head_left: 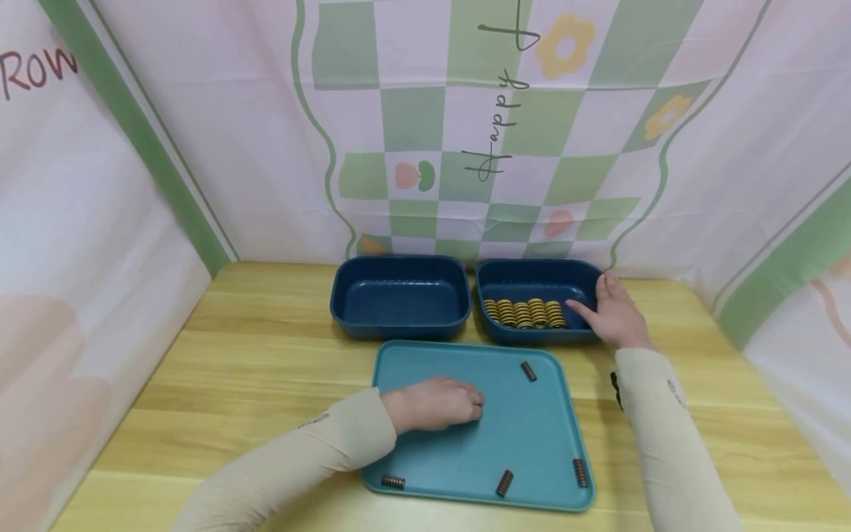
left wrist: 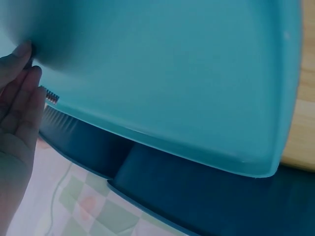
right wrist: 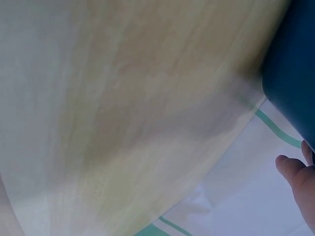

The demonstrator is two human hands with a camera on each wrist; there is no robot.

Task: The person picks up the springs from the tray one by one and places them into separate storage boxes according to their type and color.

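Observation:
In the head view my left hand (head_left: 435,404) is low over the middle of a teal tray (head_left: 459,451), fingers bent. In the left wrist view its thumb and fingertips pinch a small dark piece, mostly hidden, that looks like a spring (left wrist: 30,62). Dark coil springs lie spread on the tray: one near the far right (head_left: 528,371), others along the near side (head_left: 504,483). My right hand (head_left: 618,314) holds the right end of a dark blue bin (head_left: 532,336), thumb inside and fingers over the outer wall. Several gold springs (head_left: 524,315) stand in a row inside that bin.
A second dark blue bin (head_left: 401,329) stands left of the first, behind the tray. Both bins sit near the back of the wooden table (head_left: 266,369), against a printed cloth (head_left: 412,125). More cloth hangs at both sides.

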